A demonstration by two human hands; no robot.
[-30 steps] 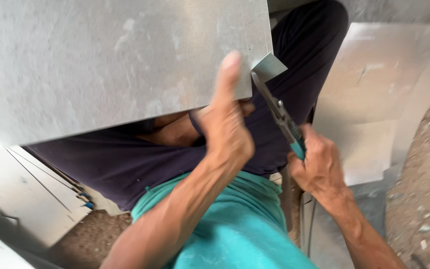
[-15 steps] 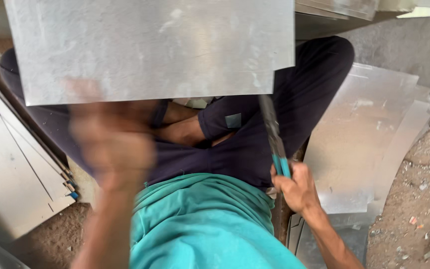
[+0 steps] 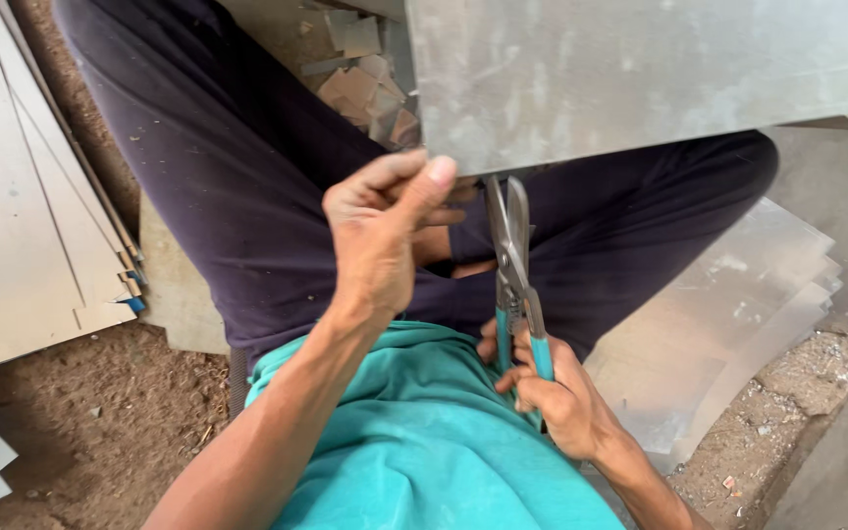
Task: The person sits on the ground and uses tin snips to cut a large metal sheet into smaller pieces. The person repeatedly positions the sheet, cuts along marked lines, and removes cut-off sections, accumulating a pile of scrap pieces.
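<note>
My left hand (image 3: 380, 231) pinching metal sheet (image 3: 640, 74) edge; my right hand (image 3: 552, 393) clenched round snips (image 3: 514, 265), blades at sheet edge.

Dull mottled metal sheet (image 3: 640, 69), steel snips (image 3: 514, 265)

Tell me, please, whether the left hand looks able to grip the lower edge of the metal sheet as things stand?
Probably yes: the left hand is already at the lower edge of the metal sheet, thumb at it, and the snips in the right hand sit beside it, not between.
</note>
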